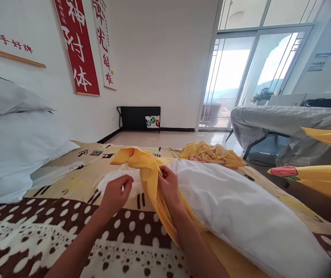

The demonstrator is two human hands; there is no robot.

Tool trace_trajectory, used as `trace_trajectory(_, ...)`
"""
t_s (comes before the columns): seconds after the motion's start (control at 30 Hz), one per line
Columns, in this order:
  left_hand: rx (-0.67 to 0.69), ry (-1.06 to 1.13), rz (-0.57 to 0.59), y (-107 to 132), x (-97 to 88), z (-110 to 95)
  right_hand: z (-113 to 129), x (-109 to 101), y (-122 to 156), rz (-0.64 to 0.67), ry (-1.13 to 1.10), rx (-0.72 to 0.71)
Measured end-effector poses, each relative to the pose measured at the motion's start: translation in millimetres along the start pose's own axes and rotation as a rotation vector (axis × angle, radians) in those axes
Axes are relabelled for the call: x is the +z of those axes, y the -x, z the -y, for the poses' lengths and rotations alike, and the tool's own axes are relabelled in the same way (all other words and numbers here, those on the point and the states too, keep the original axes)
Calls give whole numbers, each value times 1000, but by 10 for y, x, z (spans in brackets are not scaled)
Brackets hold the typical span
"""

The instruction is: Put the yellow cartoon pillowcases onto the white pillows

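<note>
My right hand (169, 185) is closed around a bunched fold of a yellow pillowcase (149, 177). One end of the pillowcase flops over to the left above the bed, and the rest runs down beneath my right forearm. Beside it, partly resting on yellow fabric, lies a plump white pillow (240, 204). My left hand (117, 193) hovers just left of the pillowcase, fingers curled toward the thumb with nothing visible in them. Behind that hand, a white patch shows on the patterned blanket (67, 216).
White pillows (15, 146) are stacked at the left by the wall. Crumpled yellow cloth (214, 154) lies at the bed's far edge. More yellow fabric (321, 175) hangs at the right edge, its support out of view. A plastic-covered table (281, 116) stands near the glass door (240, 77).
</note>
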State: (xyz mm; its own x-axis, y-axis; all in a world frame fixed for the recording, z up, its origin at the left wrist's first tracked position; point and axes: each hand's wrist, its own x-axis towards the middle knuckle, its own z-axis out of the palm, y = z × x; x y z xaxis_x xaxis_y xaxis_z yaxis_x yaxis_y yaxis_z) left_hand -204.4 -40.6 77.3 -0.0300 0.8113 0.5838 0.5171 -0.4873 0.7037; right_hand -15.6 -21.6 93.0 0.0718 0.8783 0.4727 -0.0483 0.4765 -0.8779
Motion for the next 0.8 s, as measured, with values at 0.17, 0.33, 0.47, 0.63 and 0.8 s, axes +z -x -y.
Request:
trace_trajectory(0.17, -268, 291, 63, -325, 346, -179, -194, 61, 226, 113, 81, -132)
trace_trajectory(0.33, -402, 346, 181, -169, 328, -186, -382, 43, 245, 250, 157, -194)
trace_trajectory(0.47, -570, 276, 314, -135, 179, -135, -390, 31, 233, 116, 193, -196)
trace_trajectory(0.63, -722, 587, 423, -53, 272, -18, -293, 47, 332, 90, 324, -345)
trace_trajectory(0.8, -753, 950, 387, -39, 347, -49, -192, 16, 415, 136, 492, -409)
